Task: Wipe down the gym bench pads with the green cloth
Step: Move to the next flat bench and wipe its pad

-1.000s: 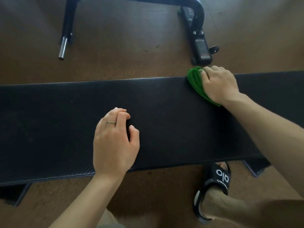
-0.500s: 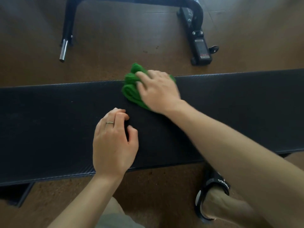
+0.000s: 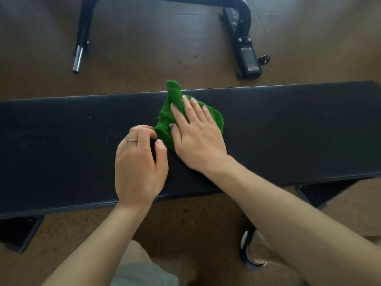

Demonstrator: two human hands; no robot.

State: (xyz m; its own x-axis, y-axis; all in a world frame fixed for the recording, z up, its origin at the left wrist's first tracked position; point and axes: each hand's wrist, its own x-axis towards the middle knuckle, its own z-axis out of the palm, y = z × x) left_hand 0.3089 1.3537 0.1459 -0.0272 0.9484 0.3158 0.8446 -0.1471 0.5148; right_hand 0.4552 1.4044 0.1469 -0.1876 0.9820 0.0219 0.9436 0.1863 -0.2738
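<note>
Bottom of frame: both forearms reach up into the picture, with a sandalled foot (image 3: 254, 249) on the brown floor (image 3: 144, 65) at lower right.

Mid-frame: bench pad (image 3: 61, 141), long axis running left-right across the whole frame. Left hand (image 3: 140, 164) rests on the pad just left of centre, fingers curled loosely, nothing gripped; fingertips touch or nearly touch the cloth's lower-left edge, can't tell which.

Right hand (image 3: 198, 135) lies flat on the green cloth (image 3: 167, 118), fingers spread and extended, pressing down rather than clutching. The cloth is bunched at frame centre, mostly under and left of the right palm; one tail points toward the top of the frame and overhangs the pad's far edge.

Key relation: the cloth is under the right hand, and the left hand sits directly in the leftward path. Judgement: wiping further left needs the left hand lifted clear first.

No containers in view.

Top of frame: black machine frame (image 3: 245, 50) and a chrome-tipped bar (image 3: 77, 60) on the floor, well apart from the pad.
</note>
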